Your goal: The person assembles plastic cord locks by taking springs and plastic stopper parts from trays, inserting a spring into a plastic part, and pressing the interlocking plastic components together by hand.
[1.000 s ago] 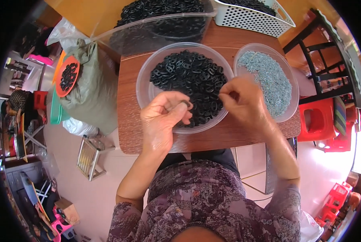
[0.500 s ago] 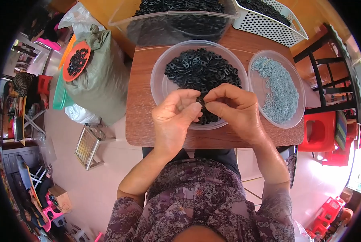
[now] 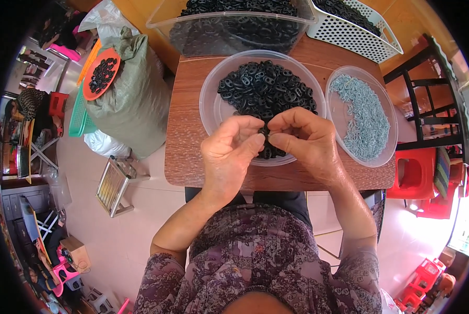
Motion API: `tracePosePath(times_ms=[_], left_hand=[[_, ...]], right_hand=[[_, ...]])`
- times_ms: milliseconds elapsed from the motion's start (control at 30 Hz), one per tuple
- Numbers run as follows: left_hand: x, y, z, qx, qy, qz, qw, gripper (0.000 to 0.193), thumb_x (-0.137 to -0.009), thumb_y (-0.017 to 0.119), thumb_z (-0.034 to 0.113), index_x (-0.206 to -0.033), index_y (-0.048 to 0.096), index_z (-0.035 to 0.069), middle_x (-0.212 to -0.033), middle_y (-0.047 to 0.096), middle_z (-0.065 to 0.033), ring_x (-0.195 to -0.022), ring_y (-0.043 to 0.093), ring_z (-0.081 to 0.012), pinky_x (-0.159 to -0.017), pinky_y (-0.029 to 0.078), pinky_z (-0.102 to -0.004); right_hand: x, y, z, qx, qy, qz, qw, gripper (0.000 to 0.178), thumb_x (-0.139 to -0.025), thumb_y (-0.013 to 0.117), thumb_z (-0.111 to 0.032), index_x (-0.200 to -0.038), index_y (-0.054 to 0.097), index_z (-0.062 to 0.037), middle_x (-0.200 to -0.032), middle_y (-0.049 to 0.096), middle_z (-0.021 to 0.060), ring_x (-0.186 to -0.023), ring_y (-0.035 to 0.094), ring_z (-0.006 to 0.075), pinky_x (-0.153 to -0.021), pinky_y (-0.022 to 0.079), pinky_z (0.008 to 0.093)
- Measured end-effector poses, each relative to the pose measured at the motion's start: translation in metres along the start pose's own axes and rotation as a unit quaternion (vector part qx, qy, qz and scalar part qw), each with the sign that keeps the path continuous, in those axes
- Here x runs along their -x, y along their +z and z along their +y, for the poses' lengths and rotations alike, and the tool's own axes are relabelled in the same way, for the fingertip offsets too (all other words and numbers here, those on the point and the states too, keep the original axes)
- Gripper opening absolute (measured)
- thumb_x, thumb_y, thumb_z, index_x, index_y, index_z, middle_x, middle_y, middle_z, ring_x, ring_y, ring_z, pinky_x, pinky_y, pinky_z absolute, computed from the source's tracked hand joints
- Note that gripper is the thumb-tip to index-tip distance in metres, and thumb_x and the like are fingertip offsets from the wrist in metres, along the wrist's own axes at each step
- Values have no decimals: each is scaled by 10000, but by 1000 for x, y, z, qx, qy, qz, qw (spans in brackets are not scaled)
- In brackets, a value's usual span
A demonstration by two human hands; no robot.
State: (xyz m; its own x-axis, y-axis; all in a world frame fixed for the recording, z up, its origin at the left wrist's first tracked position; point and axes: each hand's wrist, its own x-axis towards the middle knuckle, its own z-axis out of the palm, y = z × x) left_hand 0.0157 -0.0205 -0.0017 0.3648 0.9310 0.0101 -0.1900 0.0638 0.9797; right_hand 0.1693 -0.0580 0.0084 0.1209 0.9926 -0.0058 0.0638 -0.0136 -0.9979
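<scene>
My left hand (image 3: pixel 226 152) and my right hand (image 3: pixel 310 141) meet fingertip to fingertip above the near part of a round clear plastic tub (image 3: pixel 211 118). Between them sits a small black piece (image 3: pixel 266 131), pinched by the left thumb and fingers and mostly covered by them. The right thumb and forefinger are pressed together against its other side; whatever lies in that pinch is too small to make out. Heaped in the tub are many flat black pieces (image 3: pixel 266 86), each with two holes. An oval clear tray (image 3: pixel 393 118) on the right holds small, thin pale-blue pieces (image 3: pixel 365 123).
Behind the tub stand a large clear bin (image 3: pixel 234 39) and a white perforated basket (image 3: pixel 357 44), both with black pieces. Left of the wooden table (image 3: pixel 184 136) are a full sack (image 3: pixel 132 99) bearing an orange plate (image 3: pixel 115 68) and a metal-framed stool (image 3: pixel 114 186). Red stools (image 3: pixel 415 170) stand at right.
The view has shifted slightly, moving the tub and bins a little right in the picture. Both hands keep their pinch at the same spot, with only slight finger movement.
</scene>
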Motion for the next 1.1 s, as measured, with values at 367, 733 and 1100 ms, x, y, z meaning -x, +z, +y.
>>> tracePosePath(times_ms=[367, 733, 1100], left_hand=[[1, -4, -2, -253, 187, -11, 949, 141, -725, 609, -69, -849, 585, -8, -726, 601, -97, -624, 595, -165, -553, 457, -257], [-10, -13, 7, -204, 139, -17, 969, 99, -742, 609, -64, -820, 572, -15, -707, 589, -40, -642, 561, -87, -589, 461, -224], [-25, -38, 8, 63, 36, 62, 995, 164, -762, 601, -67, -916, 549, -42, -756, 595, -78, -618, 580, -123, -545, 500, -245]], right_hand=[[1, 2, -3, 25, 14, -19, 999, 133, -746, 615, -7, -877, 597, 7, -786, 590, 15, -712, 517, 62, -639, 435, 210], [-17, 11, -14, 52, -67, -37, 996, 128, -731, 572, 21, -859, 579, 23, -733, 589, 58, -691, 536, 87, -608, 437, 239], [-52, 18, -4, 139, -200, -33, 969, 106, -722, 613, -33, -803, 572, 20, -721, 600, 136, -648, 590, 251, -592, 452, 306]])
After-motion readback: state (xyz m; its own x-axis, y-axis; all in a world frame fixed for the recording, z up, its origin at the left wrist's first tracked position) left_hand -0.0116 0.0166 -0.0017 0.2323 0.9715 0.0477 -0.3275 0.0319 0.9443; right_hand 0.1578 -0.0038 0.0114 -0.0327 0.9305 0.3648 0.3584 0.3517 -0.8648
